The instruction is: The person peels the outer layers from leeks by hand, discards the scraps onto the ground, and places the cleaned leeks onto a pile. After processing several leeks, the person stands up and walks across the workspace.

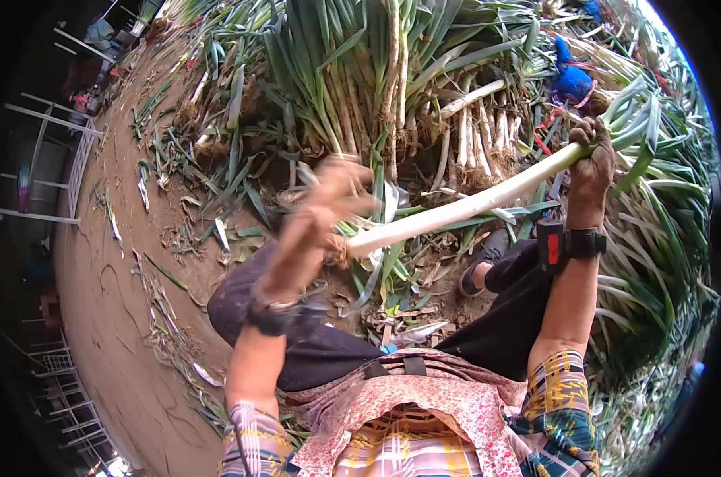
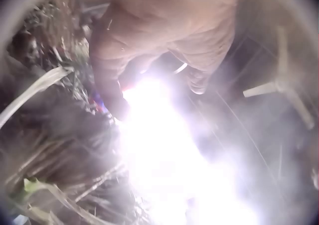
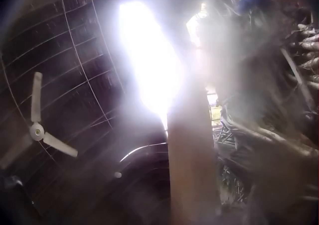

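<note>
A long white leek with green leaves slants across the head view, its root end at the lower left. My right hand grips it where the white shaft meets the leaves. Beside the root end, my left hand is blurred, with its fingers spread; whether it touches the roots is unclear. The left wrist view shows my left hand with fingers apart and nothing visibly held, partly lost in glare. In the right wrist view a broad pale column rises through haze, too unclear to name.
Upright leeks stand beyond my hands, with a large leek pile at the right. A blue object lies behind my right hand. Leaf scraps litter the brown ground; white metal frames stand far left.
</note>
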Action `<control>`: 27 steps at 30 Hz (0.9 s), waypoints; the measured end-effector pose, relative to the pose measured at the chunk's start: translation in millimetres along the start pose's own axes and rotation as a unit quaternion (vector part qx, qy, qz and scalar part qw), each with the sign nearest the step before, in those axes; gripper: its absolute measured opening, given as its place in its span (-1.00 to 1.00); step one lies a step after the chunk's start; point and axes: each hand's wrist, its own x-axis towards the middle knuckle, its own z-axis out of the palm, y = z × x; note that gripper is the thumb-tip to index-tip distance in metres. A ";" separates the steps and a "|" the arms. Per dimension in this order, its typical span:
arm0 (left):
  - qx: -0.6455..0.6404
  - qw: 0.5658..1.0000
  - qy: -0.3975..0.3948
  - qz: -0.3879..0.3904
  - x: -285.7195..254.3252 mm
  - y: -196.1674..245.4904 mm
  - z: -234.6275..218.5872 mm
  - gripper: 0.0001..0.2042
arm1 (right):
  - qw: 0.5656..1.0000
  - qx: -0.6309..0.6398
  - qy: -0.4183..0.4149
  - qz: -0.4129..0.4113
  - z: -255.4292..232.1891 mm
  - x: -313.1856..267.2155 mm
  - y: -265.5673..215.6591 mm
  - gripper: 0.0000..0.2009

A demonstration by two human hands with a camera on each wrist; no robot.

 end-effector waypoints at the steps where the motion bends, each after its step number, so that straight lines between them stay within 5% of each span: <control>1: -0.024 0.995 -0.093 -0.035 14.4 -10.3 15.2 -0.19 | 1.000 0.004 0.004 0.014 0.6 -0.6 0.4 -0.89; 3: -0.052 0.981 -0.142 -0.125 14.0 -4.0 30.7 -0.21 | 0.998 0.021 -0.050 0.031 -30.2 15.6 -19.3 -0.89; 4: -0.113 0.978 -0.114 -0.133 3.1 -6.5 24.0 -0.34 | 1.000 -0.014 0.011 0.004 -23.3 12.9 -26.3 -0.86; 7: -0.341 0.903 0.262 -0.020 -63.7 -21.5 -40.8 -0.69 | 0.989 -0.058 0.051 -0.125 -35.3 17.5 -69.8 -0.90; 10: 0.026 0.945 0.281 -0.165 -109.2 -25.6 -77.8 -0.79 | 0.970 -0.119 0.083 -0.197 -26.3 8.3 -56.9 -0.92; 11: 0.145 0.947 0.198 -0.208 -92.4 -29.6 -43.2 -0.66 | 0.966 -0.161 0.081 -0.186 -34.6 10.0 -46.2 -0.92; 12: 0.550 0.828 0.055 -0.093 -82.4 -30.1 -22.8 -0.54 | 0.966 -0.173 0.032 -0.188 -28.2 -3.0 -28.8 -0.91; 14: 0.525 0.839 0.144 -0.015 -61.7 -18.7 11.4 -0.41 | 0.959 -0.213 0.061 -0.179 -10.1 -19.0 -12.5 -0.88; 16: 0.552 0.821 0.133 0.050 -46.4 -12.1 38.1 -0.36 | 0.985 -0.131 -0.002 -0.113 -21.4 -18.8 -8.4 -0.89; 18: 0.604 0.781 0.061 0.145 -38.1 -23.4 58.8 -0.42 | 0.984 -0.138 0.027 -0.108 -5.3 -38.3 1.4 -0.85; 20: 0.428 0.903 0.011 -0.019 -47.9 -48.1 69.0 -0.52 | 0.975 -0.156 0.039 -0.152 5.8 -62.3 10.2 -0.85; 23: 0.336 0.940 0.046 -0.023 -68.7 -72.0 89.3 -0.63 | 0.971 -0.177 0.076 -0.144 13.4 -99.7 16.1 -0.90; 25: 0.308 0.950 0.032 -0.049 -75.0 -93.8 93.1 -0.65 | 0.950 -0.284 -0.024 -0.129 -1.9 -124.9 29.9 -0.89; 26: 0.289 0.956 0.024 -0.055 -68.3 -83.6 103.6 -0.68 | 0.958 -0.273 0.057 -0.060 3.2 -134.8 44.6 -0.88; 27: 0.262 0.961 0.018 -0.090 -62.6 -83.2 108.5 -0.70 | 0.954 -0.297 0.040 -0.014 -8.5 -135.8 52.8 -0.87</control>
